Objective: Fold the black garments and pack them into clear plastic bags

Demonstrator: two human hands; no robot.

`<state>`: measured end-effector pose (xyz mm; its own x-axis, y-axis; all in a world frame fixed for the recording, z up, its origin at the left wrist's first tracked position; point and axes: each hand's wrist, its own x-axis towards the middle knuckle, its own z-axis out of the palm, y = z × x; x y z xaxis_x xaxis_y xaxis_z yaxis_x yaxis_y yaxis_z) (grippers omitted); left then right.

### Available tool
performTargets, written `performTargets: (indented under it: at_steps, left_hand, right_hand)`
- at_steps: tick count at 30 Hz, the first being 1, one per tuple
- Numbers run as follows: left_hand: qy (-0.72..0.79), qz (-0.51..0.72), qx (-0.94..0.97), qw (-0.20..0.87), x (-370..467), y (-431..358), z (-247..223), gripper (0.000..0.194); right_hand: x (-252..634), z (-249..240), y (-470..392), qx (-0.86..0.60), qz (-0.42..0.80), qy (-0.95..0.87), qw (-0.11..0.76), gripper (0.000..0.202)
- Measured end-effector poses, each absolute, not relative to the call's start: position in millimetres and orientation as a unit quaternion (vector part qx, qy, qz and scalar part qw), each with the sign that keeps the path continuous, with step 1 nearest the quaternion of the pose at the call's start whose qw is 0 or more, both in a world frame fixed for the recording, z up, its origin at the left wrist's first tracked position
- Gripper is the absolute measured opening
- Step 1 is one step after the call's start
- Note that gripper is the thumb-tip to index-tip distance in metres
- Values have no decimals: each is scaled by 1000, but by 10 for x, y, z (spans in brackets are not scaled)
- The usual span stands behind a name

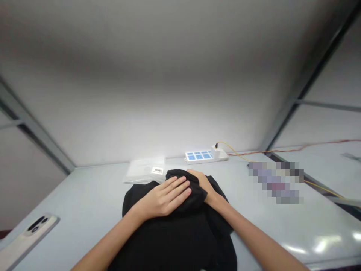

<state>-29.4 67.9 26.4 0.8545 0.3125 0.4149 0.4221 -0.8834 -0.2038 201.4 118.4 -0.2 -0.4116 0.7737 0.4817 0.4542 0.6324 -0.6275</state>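
A dark black garment lies bunched and partly folded on the table in front of me; its exact kind cannot be told. Flat on top of its upper fold rests my left hand, fingers stretched out toward the right. My right hand is at the far right side of the same fold, with black fabric lying over it. The fingers of that hand are hidden behind the cloth. Just beyond the garment is a clear plastic bag with a white barcode label.
A white power strip with a plugged-in adapter stands by the back wall. From it a yellow cable runs right, past a pixelated item. A pale phone lies at left on the grey table.
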Motion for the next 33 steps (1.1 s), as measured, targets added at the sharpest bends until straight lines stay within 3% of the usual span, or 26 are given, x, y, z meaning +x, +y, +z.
performTargets:
  at_steps: [3,7,13,21,28,33]
  left_hand:
    - [-193,-154,-964,95,-240,750,111,53]
    - [-212,-164,-962,53,-299,788,18,68]
    - [-252,-140,-957,-26,-282,804,82,77]
    - [-447,-146,-874,123,-263,963,-148,70]
    - [-453,-135,-873,119,-249,1006,-180,71]
    - [-443,-164,-875,104,-292,1061,-208,60]
  right_hand:
    - [2072,8,1242,-359,199,-839,357,14]
    - [2067,-7,1272,-377,193,-836,349,20]
    - [1998,21,1237,-439,189,-767,429,23]
    - [1980,-22,1226,-373,106,-853,350,24]
    - [1886,-28,1144,-356,38,-856,372,22]
    - [1871,-53,1163,-408,11,-829,382,26]
